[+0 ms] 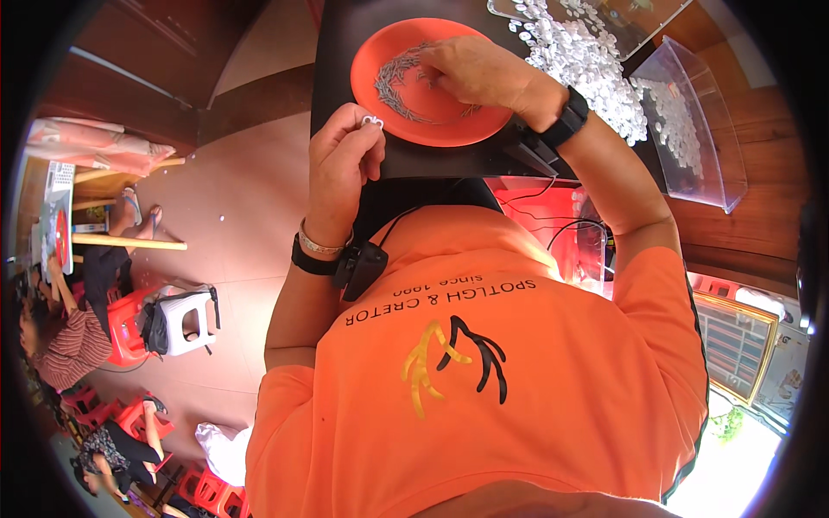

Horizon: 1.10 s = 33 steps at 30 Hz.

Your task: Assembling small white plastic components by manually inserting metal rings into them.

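My left hand (343, 160) is closed in a pinch on a small white plastic clip (372, 121), just off the near left rim of an orange-red plate (477, 127). Loose grey nails (393, 86) lie in a curved band on the plate. Over its far side, my right hand (473, 71) reaches down with bent fingers closed together among the nails. Whatever those fingertips hold is hidden. To the right of the plate spreads a heap of small white and clear plastic pieces (596, 78) on the dark table (337, 52).
A clear plastic bin (704, 129) with more white pieces stands at the table's right. Below the edge is a red container (566, 250) with cables. Off to the left, people sit near red stools (129, 324) and a white stool (186, 319).
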{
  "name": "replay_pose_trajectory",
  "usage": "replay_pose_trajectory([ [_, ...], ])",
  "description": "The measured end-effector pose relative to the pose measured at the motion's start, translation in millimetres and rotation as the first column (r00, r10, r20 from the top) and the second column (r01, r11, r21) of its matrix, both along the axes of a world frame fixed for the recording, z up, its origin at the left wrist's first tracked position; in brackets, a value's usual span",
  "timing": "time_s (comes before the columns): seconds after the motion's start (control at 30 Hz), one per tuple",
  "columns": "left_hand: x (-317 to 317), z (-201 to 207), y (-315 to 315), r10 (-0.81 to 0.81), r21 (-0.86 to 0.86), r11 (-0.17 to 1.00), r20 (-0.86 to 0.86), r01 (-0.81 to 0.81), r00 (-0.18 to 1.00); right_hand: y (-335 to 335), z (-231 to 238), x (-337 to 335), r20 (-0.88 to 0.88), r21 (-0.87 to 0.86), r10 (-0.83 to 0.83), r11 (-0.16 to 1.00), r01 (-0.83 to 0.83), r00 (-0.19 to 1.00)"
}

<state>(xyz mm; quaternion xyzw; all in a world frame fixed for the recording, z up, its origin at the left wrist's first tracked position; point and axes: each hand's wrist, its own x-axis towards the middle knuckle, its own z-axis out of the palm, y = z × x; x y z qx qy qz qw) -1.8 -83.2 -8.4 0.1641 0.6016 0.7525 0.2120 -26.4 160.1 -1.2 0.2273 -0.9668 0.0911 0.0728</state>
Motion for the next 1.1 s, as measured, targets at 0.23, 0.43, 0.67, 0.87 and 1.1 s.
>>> replay_pose_trajectory([
  [0.23, 0.4, 1.4, 0.5, -0.017, -0.014, 1.000, -0.030, 0.016, 0.999, 26.0, 26.3, 5.5, 0.118, -0.095, -0.076, 0.992, 0.087, 0.990],
  [0.43, 1.7, 1.3, 4.2, -0.038, -0.035, 0.999, -0.025, 0.037, 0.999, 9.1, 28.3, 9.2, 0.142, -0.066, -0.061, 0.995, 0.071, 0.988],
  [0.67, 2.8, 2.5, 5.6, -0.043, -0.065, 0.997, -0.031, 0.041, 0.999, -3.8, 6.6, 0.3, 0.073, 0.137, -0.108, 0.986, 0.098, 0.991],
  [0.87, 5.6, 5.0, 9.7, -0.062, -0.068, 0.996, -0.031, 0.060, 0.998, -12.6, 11.6, 4.0, 0.037, 0.182, -0.116, 0.977, 0.108, 0.993],
  [1.1, 5.7, 8.9, 14.2, -0.076, -0.077, 0.994, -0.018, 0.074, 0.997, 1.3, 27.7, 24.0, 0.109, -0.430, -0.159, 0.882, 0.191, 0.981],
])
